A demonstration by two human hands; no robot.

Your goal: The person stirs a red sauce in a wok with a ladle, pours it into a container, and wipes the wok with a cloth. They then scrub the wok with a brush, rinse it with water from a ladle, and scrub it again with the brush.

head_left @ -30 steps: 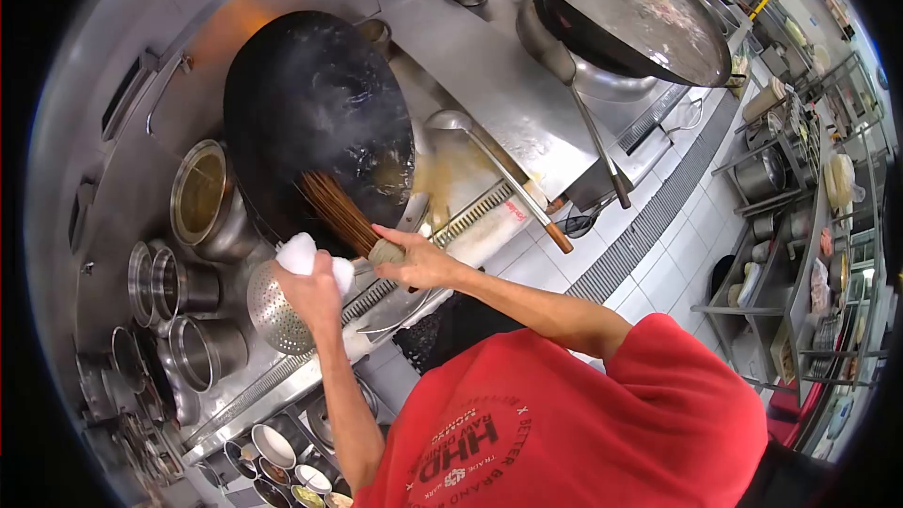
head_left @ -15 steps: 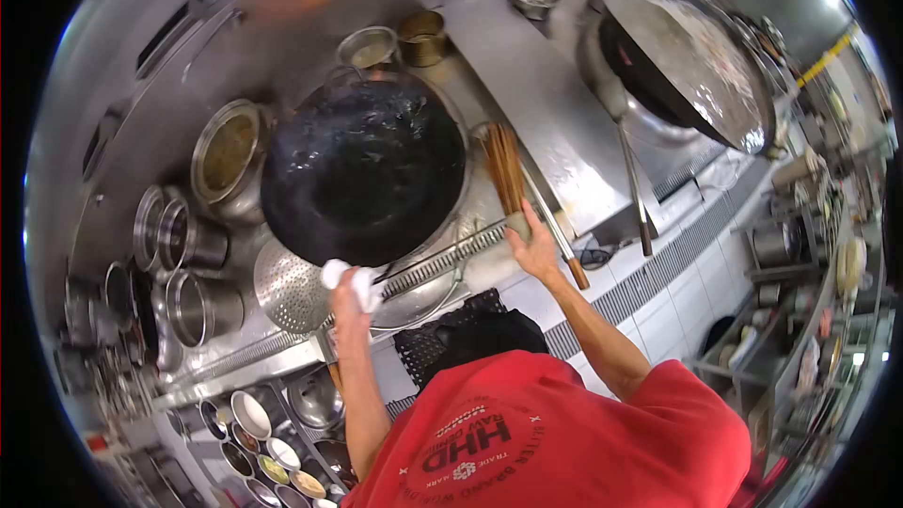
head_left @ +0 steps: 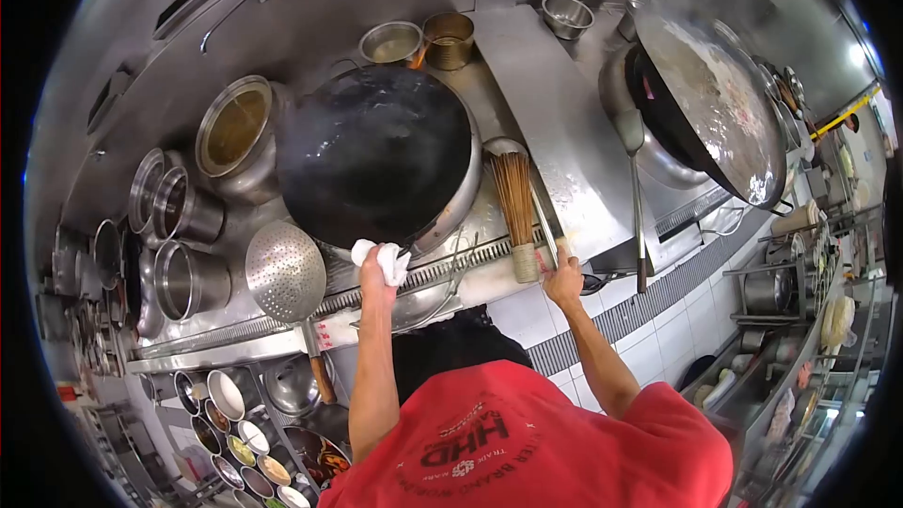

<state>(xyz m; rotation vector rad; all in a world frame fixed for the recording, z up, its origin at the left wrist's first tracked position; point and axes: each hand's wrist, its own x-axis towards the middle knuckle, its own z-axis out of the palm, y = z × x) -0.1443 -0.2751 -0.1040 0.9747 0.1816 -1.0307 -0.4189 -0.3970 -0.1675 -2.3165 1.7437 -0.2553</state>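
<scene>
Stainless steel table (head_left: 564, 122) carries a large round black wok (head_left: 376, 155) at upper centre, likely heavy, stiff and hot, best held where the left hand (head_left: 374, 277) has its grip closed on a white folded cloth (head_left: 381, 259) over the near rim, while the right hand (head_left: 562, 284) rests beside a brown bamboo brush (head_left: 515, 202), its grip unclear.

The wok (head_left: 376, 155) is black, the cloth (head_left: 381, 261) at its near rim white, the brush (head_left: 515, 202) to the right brown, the hole-dotted strainer (head_left: 285, 273) to the left silvery, and the near shirt (head_left: 564, 452) red with dark lettering.
</scene>
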